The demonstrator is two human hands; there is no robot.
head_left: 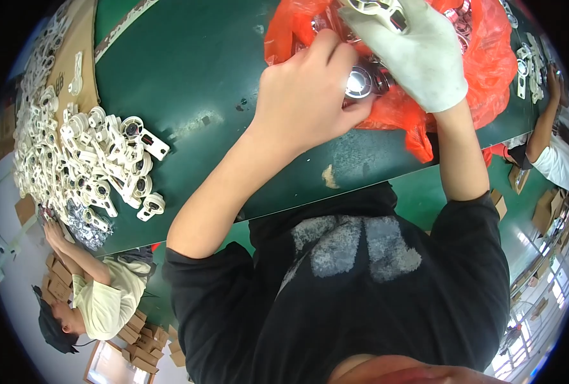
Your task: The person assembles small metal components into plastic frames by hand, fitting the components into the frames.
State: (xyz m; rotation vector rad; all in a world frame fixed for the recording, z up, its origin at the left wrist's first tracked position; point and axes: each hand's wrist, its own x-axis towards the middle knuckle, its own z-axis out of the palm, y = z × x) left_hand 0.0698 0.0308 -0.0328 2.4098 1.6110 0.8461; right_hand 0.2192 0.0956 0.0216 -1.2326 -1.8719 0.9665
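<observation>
My bare left hand (303,96) is closed, with its fingers and thumb curled round a shiny round chrome part (359,83) that has a dark ring. Over the opening of a crumpled red plastic bag (494,77), my right hand (422,61) wears a white glove and grips a white plastic part (377,8) with a round head. The gloved fingertips are partly cut off by the upper edge. More shiny parts show inside the bag, between and behind my hands.
A big heap of white plastic parts (79,153) covers the left of the green table (195,70), beside a cardboard sheet (76,41). More white parts (531,67) lie at the far right. Co-workers sit at left (102,301) and right (556,150). Cartons (146,345) stand on the floor.
</observation>
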